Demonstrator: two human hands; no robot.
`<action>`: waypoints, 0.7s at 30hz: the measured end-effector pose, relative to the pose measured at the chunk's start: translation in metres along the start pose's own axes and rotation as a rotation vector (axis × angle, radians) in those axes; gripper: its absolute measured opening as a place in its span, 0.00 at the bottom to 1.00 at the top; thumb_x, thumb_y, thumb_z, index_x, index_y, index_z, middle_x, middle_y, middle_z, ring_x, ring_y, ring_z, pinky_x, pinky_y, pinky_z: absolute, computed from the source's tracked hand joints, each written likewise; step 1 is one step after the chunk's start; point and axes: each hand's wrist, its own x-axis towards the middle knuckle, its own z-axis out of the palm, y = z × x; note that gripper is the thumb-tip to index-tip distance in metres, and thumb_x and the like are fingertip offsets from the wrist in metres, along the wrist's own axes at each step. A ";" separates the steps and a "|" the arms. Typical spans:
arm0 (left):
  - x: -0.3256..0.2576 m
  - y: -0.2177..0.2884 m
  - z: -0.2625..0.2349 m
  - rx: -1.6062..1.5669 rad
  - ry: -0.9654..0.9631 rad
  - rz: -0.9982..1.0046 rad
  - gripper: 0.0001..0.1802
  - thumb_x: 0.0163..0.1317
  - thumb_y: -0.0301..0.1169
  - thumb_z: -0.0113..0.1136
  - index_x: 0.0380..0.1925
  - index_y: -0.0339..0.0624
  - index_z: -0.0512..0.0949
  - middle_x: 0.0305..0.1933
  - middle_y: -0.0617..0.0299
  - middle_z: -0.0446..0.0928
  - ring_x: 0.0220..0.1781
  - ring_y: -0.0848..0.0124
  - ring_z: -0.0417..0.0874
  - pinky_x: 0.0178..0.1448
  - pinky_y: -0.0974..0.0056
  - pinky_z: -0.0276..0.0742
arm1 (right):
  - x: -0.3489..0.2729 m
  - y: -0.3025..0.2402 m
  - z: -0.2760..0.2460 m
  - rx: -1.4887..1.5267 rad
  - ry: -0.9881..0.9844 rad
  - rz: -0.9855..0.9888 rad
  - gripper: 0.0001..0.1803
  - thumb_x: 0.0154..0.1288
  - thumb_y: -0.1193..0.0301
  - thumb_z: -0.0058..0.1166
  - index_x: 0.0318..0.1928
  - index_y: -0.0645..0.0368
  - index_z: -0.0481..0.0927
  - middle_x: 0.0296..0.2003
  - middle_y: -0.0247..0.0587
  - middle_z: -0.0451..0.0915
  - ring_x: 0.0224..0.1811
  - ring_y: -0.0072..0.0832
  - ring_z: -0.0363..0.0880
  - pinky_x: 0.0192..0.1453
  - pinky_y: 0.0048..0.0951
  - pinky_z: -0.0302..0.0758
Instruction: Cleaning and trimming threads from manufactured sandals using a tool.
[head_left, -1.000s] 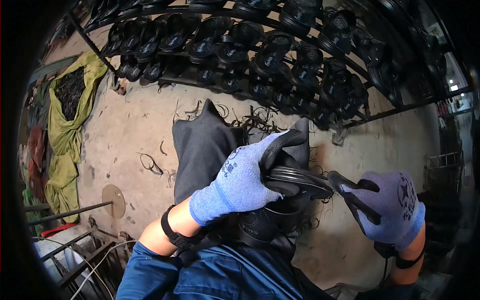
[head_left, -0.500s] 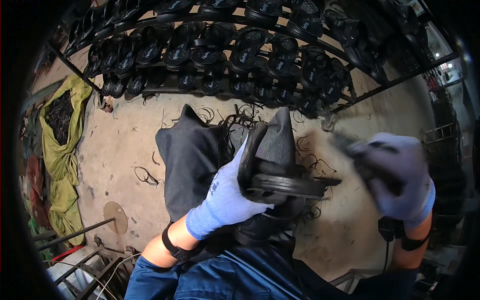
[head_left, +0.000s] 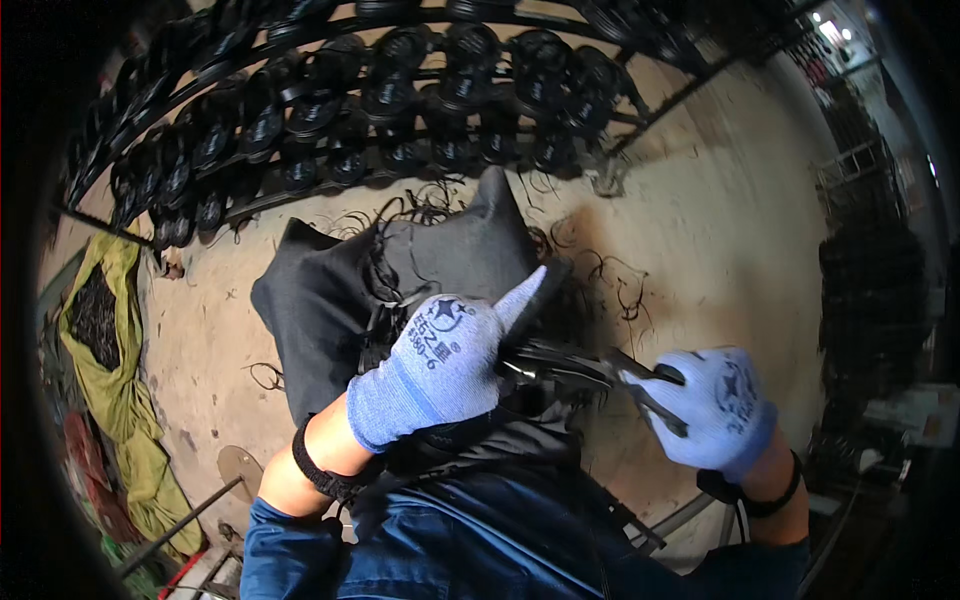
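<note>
Left hand (head_left: pixel 440 365), blue knit glove, centre frame: fingers curled over black rubber part (head_left: pixel 545 362), index pointing up-right. Right hand (head_left: pixel 715 405), same glove, lower right: closed round dark-handled cutting tool (head_left: pixel 640 385), blades meeting the part's right edge. Largest to smallest:
- rack of black moulded pieces (head_left: pixel 400 110), across top.
- concrete floor (head_left: pixel 720 230), w/ rubber trimmings.
- dark cloth (head_left: pixel 330 300), centre, under hands.
- green sack (head_left: pixel 120 400), far left.

Left hand (head_left: pixel 435 365) hides black rubber part (head_left: pixel 545 362) — rack (head_left: pixel 400 90) cut off at top.
</note>
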 end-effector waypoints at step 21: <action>0.001 0.002 0.056 -0.187 0.053 -0.058 0.59 0.47 0.34 0.70 0.72 0.39 0.40 0.38 0.48 0.82 0.38 0.49 0.83 0.42 0.53 0.77 | -0.065 0.020 0.085 0.211 0.318 0.049 0.21 0.47 0.68 0.62 0.47 0.50 0.83 0.32 0.36 0.78 0.22 0.31 0.75 0.26 0.33 0.70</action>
